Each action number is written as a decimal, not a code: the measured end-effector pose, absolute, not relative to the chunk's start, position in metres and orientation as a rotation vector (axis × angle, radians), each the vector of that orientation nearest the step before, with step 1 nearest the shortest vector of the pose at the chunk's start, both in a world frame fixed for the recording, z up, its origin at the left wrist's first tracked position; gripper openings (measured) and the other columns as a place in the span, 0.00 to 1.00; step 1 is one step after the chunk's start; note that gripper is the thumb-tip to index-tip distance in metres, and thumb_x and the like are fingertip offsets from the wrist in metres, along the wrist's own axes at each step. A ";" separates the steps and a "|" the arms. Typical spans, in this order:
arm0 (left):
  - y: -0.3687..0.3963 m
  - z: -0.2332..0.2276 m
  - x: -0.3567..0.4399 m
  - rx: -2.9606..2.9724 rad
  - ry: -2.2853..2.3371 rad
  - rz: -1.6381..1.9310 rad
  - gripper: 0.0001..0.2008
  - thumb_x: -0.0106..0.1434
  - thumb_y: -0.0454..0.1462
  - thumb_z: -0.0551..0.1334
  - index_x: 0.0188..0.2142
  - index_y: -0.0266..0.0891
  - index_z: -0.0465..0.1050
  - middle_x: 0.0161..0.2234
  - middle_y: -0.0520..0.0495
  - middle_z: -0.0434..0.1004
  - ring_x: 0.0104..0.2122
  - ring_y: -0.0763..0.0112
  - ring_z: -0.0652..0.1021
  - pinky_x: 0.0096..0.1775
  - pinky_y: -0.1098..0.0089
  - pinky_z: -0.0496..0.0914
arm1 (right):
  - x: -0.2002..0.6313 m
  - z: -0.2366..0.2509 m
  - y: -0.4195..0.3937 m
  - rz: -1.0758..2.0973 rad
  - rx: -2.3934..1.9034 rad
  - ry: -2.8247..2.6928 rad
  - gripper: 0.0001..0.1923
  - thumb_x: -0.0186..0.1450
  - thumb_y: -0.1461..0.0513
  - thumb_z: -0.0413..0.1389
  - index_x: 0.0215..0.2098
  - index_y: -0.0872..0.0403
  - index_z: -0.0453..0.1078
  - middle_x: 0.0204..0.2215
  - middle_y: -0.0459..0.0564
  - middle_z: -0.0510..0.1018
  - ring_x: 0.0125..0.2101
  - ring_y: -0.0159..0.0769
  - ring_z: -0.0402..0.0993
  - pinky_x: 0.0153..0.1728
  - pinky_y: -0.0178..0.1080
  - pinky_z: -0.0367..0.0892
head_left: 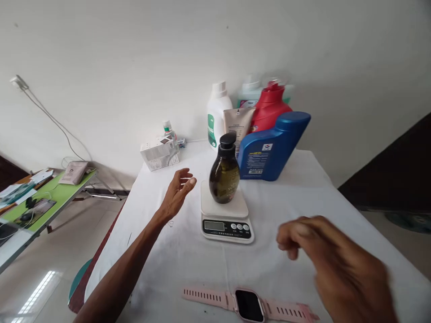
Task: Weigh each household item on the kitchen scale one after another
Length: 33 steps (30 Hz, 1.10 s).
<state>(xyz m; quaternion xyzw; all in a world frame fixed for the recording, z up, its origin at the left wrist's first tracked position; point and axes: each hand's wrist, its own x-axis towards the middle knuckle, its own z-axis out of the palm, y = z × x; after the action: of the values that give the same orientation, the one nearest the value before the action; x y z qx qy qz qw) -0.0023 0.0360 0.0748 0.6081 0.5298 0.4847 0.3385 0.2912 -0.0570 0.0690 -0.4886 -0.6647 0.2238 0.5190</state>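
Dark bottle [224,172] upright on scale [225,217]. Left hand [178,192] just beside it, fingers apart, empty. Right hand [332,260] blurred, fingers curled, holding nothing.

Pink smartwatch [249,305]; blue jug [269,150].

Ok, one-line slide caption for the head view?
Dark bottle on kitchen scale, open left hand beside it, right hand blurred.

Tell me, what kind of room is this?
Probably a room in a home, used for weighing things: a kitchen scale with a dark bottle on a cloth-covered table, and detergent bottles behind.
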 end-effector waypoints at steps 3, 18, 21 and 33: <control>0.034 0.105 0.018 1.784 1.349 1.194 0.40 0.61 0.53 0.71 0.66 0.43 0.61 0.65 0.33 0.68 0.62 0.51 0.72 0.59 0.53 0.70 | 0.293 0.057 -0.039 0.941 -1.235 -1.576 0.29 0.75 0.43 0.48 0.22 0.50 0.63 0.20 0.47 0.69 0.22 0.36 0.66 0.24 0.37 0.66; 0.061 0.131 0.065 2.018 1.467 1.019 0.21 0.56 0.42 0.72 0.47 0.41 0.73 0.48 0.43 0.80 0.43 0.60 0.80 0.34 0.66 0.77 | 0.318 0.010 -0.031 0.943 -1.289 -1.610 0.28 0.74 0.43 0.45 0.23 0.49 0.48 0.17 0.41 0.56 0.20 0.31 0.53 0.22 0.37 0.52; 0.063 0.134 0.071 2.054 1.532 0.907 0.24 0.54 0.43 0.74 0.48 0.41 0.72 0.47 0.42 0.81 0.43 0.58 0.81 0.38 0.62 0.76 | 0.317 0.010 -0.031 0.896 -1.272 -1.627 0.27 0.75 0.44 0.46 0.24 0.49 0.46 0.18 0.40 0.53 0.21 0.31 0.50 0.22 0.37 0.50; 0.076 0.124 0.133 2.004 1.392 1.023 0.22 0.52 0.45 0.77 0.42 0.40 0.74 0.39 0.45 0.83 0.34 0.63 0.79 0.35 0.66 0.72 | 0.314 0.004 -0.028 0.742 -1.256 -1.689 0.26 0.76 0.47 0.45 0.24 0.49 0.48 0.17 0.41 0.56 0.20 0.31 0.52 0.24 0.38 0.49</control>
<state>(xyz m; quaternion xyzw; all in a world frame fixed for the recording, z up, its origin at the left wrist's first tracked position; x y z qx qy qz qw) 0.1326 0.0763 0.1237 0.7342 0.5102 0.3748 0.2453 0.3142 -0.0277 0.0039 -0.5056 -0.6798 0.2986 0.4395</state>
